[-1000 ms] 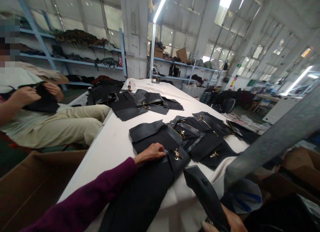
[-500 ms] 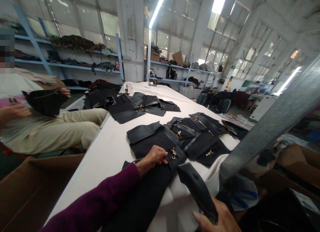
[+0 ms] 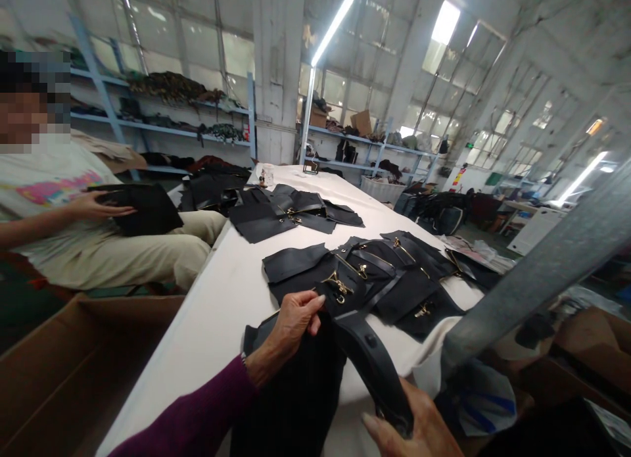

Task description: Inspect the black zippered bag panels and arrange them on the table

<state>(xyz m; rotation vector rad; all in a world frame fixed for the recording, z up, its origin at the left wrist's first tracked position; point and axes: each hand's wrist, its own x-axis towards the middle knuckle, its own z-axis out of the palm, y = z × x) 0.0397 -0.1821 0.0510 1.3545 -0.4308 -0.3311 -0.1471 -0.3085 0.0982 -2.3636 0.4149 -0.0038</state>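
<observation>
My left hand pinches the top edge of a black fabric piece that hangs down toward me over the white table. In my right hand is a black curved handheld tool, gripped by its lower end. The tool's wide head lies close to the fabric edge, just right of my left fingertips; whether they touch I cannot tell. Right beyond my fingers, gold-coloured zipper hardware sits on black fabric. A spread pile of black pieces with gold zippers lies farther on.
Another black pile rests farther back on the white table. A seated person at the left holds a black piece. A cardboard box stands at the lower left. A slanted metal post crosses the right side.
My left hand has raised the fabric edge off the pile, and the tool has come left, nearer to my fingers. The seated person's black piece has moved right. The view has shifted left.
</observation>
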